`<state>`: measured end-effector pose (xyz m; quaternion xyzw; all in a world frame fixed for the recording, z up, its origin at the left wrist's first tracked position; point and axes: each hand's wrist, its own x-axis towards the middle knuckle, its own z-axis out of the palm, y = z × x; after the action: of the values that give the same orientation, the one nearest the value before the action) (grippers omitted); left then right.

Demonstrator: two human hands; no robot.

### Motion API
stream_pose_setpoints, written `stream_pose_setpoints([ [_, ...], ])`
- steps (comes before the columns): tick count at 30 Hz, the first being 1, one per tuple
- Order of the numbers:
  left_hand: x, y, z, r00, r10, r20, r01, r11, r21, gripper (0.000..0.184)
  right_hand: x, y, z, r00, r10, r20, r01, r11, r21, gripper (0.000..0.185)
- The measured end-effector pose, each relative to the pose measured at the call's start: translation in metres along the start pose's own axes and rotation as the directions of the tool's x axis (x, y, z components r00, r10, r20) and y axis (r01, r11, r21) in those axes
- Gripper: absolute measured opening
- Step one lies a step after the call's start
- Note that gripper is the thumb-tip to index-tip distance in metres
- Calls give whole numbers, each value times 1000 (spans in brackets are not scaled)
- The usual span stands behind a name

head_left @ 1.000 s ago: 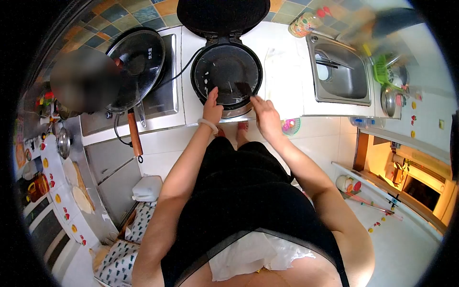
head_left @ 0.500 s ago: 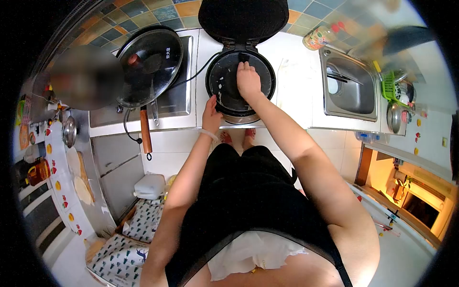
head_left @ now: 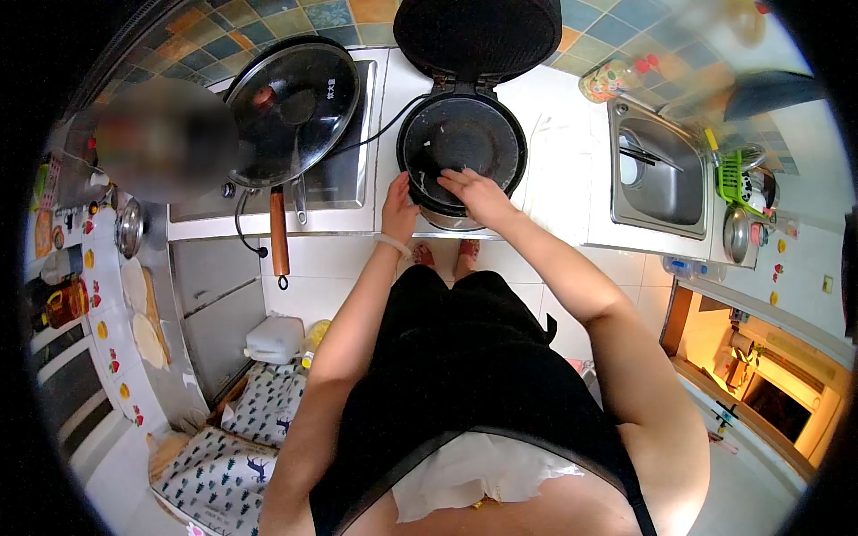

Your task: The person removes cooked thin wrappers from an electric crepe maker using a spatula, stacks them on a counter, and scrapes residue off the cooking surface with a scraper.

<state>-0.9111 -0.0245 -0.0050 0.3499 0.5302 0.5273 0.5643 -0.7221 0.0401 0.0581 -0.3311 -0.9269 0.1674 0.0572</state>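
Observation:
A round black electric pan [head_left: 478, 134] stands on the white counter, its black lid [head_left: 478, 40] raised behind it. Small pale flakes lie on the dark cooking surface. My right hand [head_left: 480, 198] is over the pan's front part, its fingers closed on a dark flat piece [head_left: 425, 177] that barely stands out against the surface. At the pan's front left rim is my left hand [head_left: 399, 211], fingers stretched upward and thumb apart, with nothing seen in it.
Left of the pan, a glass-lidded frying pan [head_left: 295, 116] with a wooden handle rests on the stove [head_left: 353, 183]. A steel sink [head_left: 661, 192], a bottle [head_left: 603, 80] and a green rack [head_left: 731, 179] are to the right. A black cord runs between pan and stove.
My right hand went from the pan's front right rim to its back, then came forward again with the dark piece. Fewer pale flakes show at the pan's left. The camera view has shifted.

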Motion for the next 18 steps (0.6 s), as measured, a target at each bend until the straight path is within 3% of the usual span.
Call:
stream_pose_setpoints([
  [4, -1, 14, 5, 997, -74, -28, 74, 997, -18, 76, -9, -2, -20, 992, 86, -91, -78, 993, 94, 55],
  [7, 1, 3, 3, 999, -38, -6, 38, 999, 1, 76, 10, 8, -20, 926, 207, -317, -191, 978, 82, 51],
  [11, -1, 1, -1, 999, -45, 1, 45, 999, 25, 76, 43, 26, -4, 816, 366, -447, -191, 901, 390, 36],
  [15, -2, 0, -4, 1000, -26, 3, 26, 1000, 1, 76, 40, 35, 4, 740, 548, -391, -177, 719, 672, 36],
  [16, -2, -2, -6, 1000, -26, 7, 26, 1000, -6, 77, 36, 38, 4, 754, 536, -380, -163, 713, 682, 38],
  [18, -4, 0, -8, 1000, -21, 8, 21, 1000, -15, 77, 28, 44, 3, 804, 431, -410, -174, 829, 531, 39],
])
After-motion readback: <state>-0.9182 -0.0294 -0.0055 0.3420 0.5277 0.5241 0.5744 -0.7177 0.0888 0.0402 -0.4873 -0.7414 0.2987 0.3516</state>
